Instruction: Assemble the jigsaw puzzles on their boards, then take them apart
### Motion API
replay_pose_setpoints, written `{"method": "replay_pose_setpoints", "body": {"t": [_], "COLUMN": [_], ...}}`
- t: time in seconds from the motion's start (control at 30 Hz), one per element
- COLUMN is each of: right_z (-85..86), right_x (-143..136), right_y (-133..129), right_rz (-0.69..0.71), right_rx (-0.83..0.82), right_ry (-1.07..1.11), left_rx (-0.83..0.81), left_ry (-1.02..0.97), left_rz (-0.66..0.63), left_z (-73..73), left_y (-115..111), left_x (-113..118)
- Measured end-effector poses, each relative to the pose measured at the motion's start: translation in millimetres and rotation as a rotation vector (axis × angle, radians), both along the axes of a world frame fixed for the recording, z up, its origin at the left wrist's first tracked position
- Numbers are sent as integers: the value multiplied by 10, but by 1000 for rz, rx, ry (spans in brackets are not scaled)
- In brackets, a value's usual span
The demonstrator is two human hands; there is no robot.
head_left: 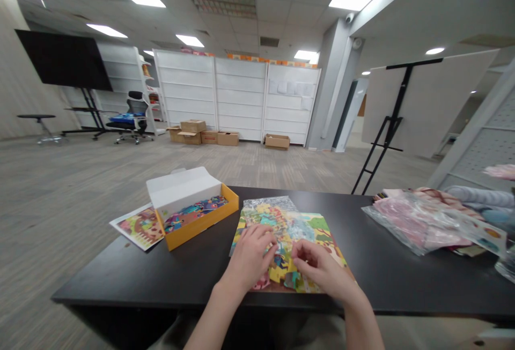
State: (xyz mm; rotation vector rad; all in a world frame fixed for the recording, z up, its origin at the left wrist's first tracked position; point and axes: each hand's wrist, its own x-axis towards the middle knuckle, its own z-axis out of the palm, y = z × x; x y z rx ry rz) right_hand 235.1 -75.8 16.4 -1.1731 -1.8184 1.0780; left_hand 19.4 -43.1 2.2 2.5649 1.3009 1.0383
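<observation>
A colourful jigsaw puzzle (322, 224) lies flat on the black table, with loose pieces (277, 274) and a crinkled clear plastic bag (284, 202) on top of it. Over the puzzle's left part is my left hand (255, 253), fingers bent and apart, with nothing visible in them. My right hand (316, 264) hovers at the lower right of the puzzle, thumb and forefinger curled toward each other near the loose pieces; whether a small piece sits between the fingertips is too small to tell.
An open yellow box (205, 223) holding puzzle pieces stands on the table (132, 275) at the left, beside a printed picture sheet (142, 226). Plastic-wrapped pink cloth items (418, 221) lie at the right. Beyond the table are cardboard boxes (193, 131) and a black stand (386, 130).
</observation>
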Motion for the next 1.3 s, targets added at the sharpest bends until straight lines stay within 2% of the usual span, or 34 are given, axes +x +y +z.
{"method": "replay_pose_setpoints", "body": {"t": [0.13,0.27,0.4,0.53,0.7,0.87,1.0,1.07,1.13,1.3], "right_z": [-52,-109,-147,-186,-307,-352,-223,-142,-66,65], "right_x": [118,113,-85,-343,-433,-243,-120,-137,-218,-607], "right_y": [22,92,232,431,563,406,275,220,152,-43], "right_rz": [-32,-133,-252,-348,-378,-393,-435,-401,-286,172], "right_rx": [-80,-72,5,54,83,192,170,152,140,13], "right_ry": [125,152,186,277,330,232,136,115,91,-44], "left_rx": [-9,-41,-54,-46,-66,-67,-148,-261,-361,-479], "left_ry": [106,5,-114,-135,-125,-176,-131,-60,0,82], "left_rz": [5,65,75,56,-8,34,246,384,462,501], "left_z": [-59,-101,-123,-143,-128,-22,16,0,-19,13], "left_y": [1,44,74,70,48,51,76,77,61,-30], "left_x": [50,49,60,81,73,-124,-479,-651,-764,-734]}}
